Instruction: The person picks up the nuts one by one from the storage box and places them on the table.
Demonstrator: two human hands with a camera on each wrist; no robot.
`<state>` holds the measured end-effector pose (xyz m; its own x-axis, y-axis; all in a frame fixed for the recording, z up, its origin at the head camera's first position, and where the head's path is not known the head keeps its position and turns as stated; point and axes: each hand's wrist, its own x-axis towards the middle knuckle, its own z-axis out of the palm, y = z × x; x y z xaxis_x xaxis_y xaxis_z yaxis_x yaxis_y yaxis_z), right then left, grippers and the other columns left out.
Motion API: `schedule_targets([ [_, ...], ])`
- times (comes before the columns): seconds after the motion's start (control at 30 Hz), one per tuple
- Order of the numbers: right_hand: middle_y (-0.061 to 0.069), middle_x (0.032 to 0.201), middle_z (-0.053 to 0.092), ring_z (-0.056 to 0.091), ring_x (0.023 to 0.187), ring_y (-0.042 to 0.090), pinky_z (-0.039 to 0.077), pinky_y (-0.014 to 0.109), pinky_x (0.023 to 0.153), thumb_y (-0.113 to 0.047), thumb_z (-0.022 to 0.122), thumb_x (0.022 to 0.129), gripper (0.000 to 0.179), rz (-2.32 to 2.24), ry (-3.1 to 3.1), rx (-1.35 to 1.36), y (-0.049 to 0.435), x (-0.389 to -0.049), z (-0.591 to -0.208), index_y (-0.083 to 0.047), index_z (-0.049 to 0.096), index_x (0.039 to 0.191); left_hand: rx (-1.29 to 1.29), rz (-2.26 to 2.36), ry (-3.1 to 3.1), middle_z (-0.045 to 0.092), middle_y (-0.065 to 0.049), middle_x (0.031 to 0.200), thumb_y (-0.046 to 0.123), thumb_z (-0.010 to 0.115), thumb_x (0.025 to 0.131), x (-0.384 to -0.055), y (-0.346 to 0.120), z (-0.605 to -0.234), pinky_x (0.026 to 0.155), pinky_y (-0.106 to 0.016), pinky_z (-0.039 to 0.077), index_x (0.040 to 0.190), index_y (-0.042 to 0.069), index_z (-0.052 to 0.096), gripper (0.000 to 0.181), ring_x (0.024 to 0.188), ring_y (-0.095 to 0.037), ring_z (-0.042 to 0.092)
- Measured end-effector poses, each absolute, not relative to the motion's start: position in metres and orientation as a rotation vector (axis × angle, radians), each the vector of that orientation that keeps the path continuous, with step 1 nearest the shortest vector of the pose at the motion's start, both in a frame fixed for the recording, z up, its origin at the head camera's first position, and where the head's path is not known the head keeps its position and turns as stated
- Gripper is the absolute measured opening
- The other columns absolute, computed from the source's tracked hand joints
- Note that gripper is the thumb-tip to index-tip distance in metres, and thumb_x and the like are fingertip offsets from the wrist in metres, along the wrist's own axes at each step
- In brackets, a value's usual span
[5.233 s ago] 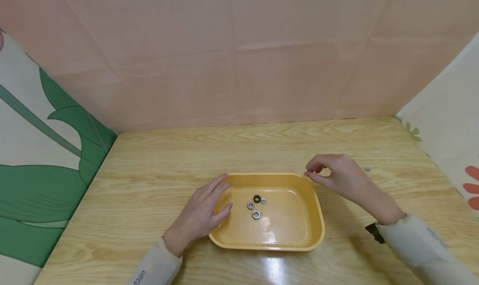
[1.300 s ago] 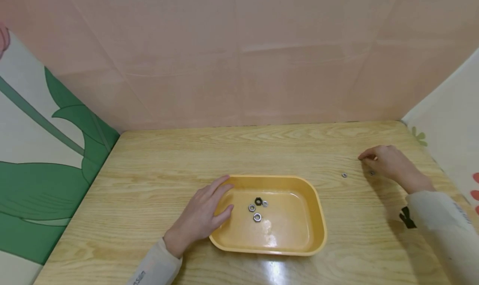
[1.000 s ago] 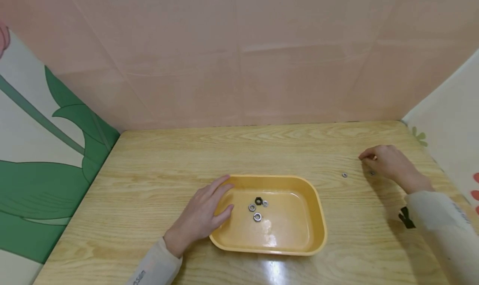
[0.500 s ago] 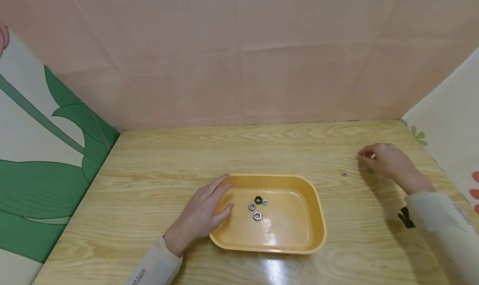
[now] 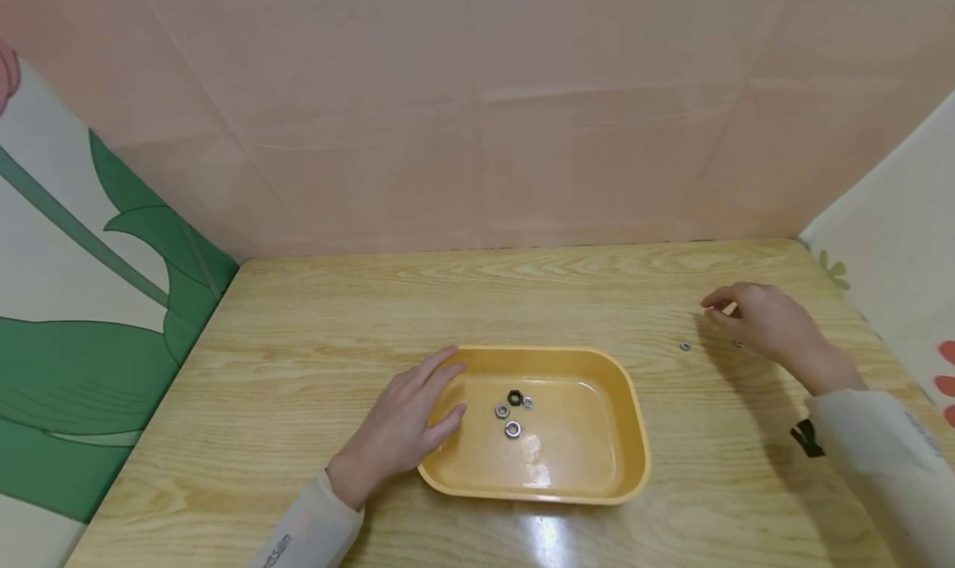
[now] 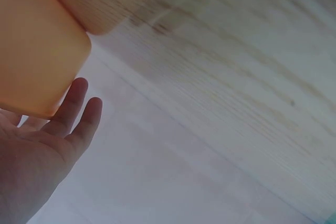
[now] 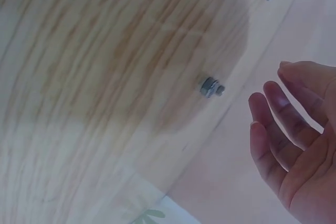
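Staged tabletop booth, wooden table (image 5: 313, 352), plain pink backdrop (image 5: 477, 120), printed floral side panels (image 5: 82, 319)

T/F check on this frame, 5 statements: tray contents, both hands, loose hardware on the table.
1. The yellow tray holds four small nuts, one of them black. True.
2. The left hand rests against the tray's left rim. True.
3. The right hand is inside the tray. False: it is over the table, to the right of the tray.
4. Two small metal pieces lie on the table near the right hand. True.
5. The right hand grips a nut. False: in the right wrist view its fingers are relaxed and hold nothing.
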<state>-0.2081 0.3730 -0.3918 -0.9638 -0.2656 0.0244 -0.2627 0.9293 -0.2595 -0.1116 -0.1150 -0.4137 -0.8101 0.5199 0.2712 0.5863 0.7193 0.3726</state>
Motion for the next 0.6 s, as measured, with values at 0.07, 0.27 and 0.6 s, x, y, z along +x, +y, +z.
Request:
schedule_targets([
  [0.07, 0.026, 0.102, 0.070, 0.069, 0.079, 0.032, 0.055, 0.044, 0.059, -0.014, 0.063, 0.097, 0.026, -0.425, 3.073, -0.422, 0.369, -0.206, -0.390, 0.005, 0.070, 0.112, -0.897, -0.674, -2.779, 0.044, -0.011, 0.153, 0.032, 0.062, 0.097, -0.112, -0.115, -0.414, 0.102, -0.054, 0.047, 0.141, 0.011, 0.053, 0.050, 0.130, -0.031, 0.054],
  [0.27, 0.027, 0.107, 0.069, 0.069, 0.080, 0.032, 0.057, 0.047, 0.063, -0.012, 0.065, 0.096, 0.023, -0.429, 3.091, -0.476, 0.354, -0.198, -0.385, 0.004, 0.070, 0.112, -0.895, -0.674, -2.789, 0.044, -0.010, 0.154, 0.032, 0.062, 0.097, -0.112, -0.115, -0.414, 0.102, -0.054, 0.047, 0.142, 0.012, 0.052, 0.050, 0.130, -0.031, 0.054],
  [0.6, 0.017, 0.103, 0.070, 0.068, 0.078, 0.026, 0.057, 0.042, 0.061, -0.014, 0.071, 0.092, 0.022, -0.432, 3.169, -0.622, 0.326, -0.180, -0.375, -0.002, 0.072, 0.111, -0.898, -0.676, -2.777, 0.044, -0.011, 0.153, 0.032, 0.063, 0.097, -0.112, -0.116, -0.414, 0.101, -0.054, 0.047, 0.141, 0.012, 0.053, 0.050, 0.129, -0.031, 0.055],
])
